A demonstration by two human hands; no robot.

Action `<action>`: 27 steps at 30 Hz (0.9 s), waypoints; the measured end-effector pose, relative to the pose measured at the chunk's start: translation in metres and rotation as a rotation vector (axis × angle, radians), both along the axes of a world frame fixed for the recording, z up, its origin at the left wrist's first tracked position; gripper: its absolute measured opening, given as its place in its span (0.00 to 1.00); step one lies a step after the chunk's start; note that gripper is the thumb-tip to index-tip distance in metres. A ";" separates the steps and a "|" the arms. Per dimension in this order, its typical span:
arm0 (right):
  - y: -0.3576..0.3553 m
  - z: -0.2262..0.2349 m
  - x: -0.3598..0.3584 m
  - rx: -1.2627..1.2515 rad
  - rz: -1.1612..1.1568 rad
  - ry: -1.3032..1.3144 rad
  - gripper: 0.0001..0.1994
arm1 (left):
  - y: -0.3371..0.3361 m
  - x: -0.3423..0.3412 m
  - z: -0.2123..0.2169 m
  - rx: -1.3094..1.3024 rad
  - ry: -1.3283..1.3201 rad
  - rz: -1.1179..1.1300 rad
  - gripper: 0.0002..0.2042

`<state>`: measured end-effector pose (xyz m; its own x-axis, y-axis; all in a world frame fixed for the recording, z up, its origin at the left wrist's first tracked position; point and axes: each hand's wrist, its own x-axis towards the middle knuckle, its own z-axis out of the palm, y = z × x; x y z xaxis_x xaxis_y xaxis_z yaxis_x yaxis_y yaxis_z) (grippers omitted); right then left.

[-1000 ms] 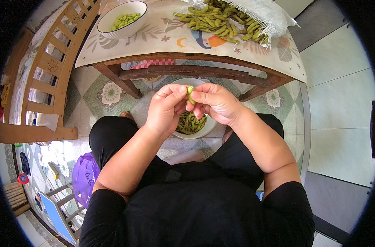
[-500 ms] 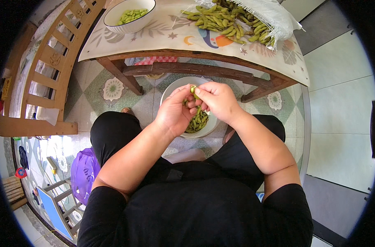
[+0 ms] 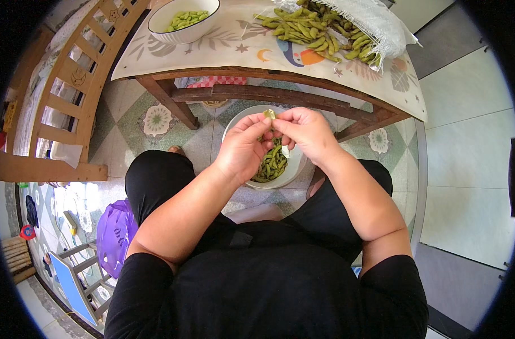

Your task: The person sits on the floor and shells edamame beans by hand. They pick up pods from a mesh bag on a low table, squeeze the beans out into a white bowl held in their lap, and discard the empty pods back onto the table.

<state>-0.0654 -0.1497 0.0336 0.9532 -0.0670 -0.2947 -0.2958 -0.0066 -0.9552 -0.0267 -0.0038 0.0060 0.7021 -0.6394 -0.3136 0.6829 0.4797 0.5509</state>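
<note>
Both of my hands meet above a pale basin (image 3: 294, 172) on the floor between my knees. My left hand (image 3: 241, 144) is closed, its thumb and fingertips pinching a pale green soybean pod (image 3: 269, 114). Against the pod's other side press the closed thumb and fingers of my right hand (image 3: 305, 133). More green pods (image 3: 273, 165) lie in the basin below, partly hidden by my hands. Whether a bean is still inside the held pod is too small to tell.
A low wooden table (image 3: 229, 53) with a printed cover stands ahead. On it are a white bowl (image 3: 198, 34) of shelled beans and a heap of pods (image 3: 311, 31) spilling from a white woven sack (image 3: 384, 28). A purple bag (image 3: 115, 234) sits at my left.
The pod between my fingers now looks paler and more opened out. My right hand has shifted slightly right, its fingers turned more toward the pod.
</note>
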 end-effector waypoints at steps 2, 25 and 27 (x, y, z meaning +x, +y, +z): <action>-0.007 0.002 0.001 0.194 0.045 0.076 0.07 | 0.002 0.002 -0.004 0.003 -0.032 -0.028 0.05; 0.004 0.013 -0.006 -0.016 0.177 0.007 0.06 | 0.007 0.006 0.007 -0.068 0.009 -0.126 0.05; 0.000 0.014 -0.006 0.033 0.249 -0.015 0.06 | 0.011 0.010 0.007 -0.145 0.058 -0.233 0.05</action>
